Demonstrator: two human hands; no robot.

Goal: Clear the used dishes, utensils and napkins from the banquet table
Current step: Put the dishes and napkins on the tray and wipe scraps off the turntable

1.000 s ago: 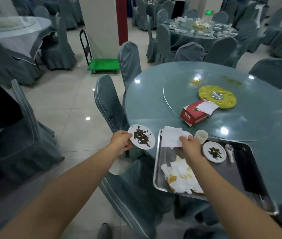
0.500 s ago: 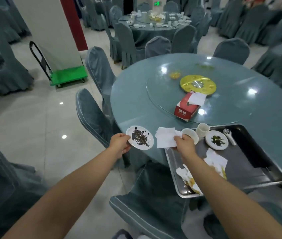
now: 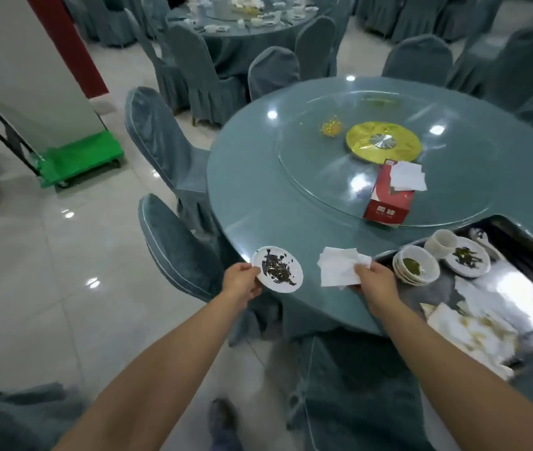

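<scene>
Left hand (image 3: 241,283) pinches the rim of a small round white saucer (image 3: 278,269) smeared with dark wet leaves, held off the edge of the round glossy teal counter (image 3: 258,190). Right hand (image 3: 372,281) grips thin creased white napkins (image 3: 338,266) just left of the shiny rectangular metal tray (image 3: 525,288), which carries stacked white bowls (image 3: 416,265), another dirty saucer (image 3: 468,257) and crumpled stained napkins (image 3: 473,333).
</scene>
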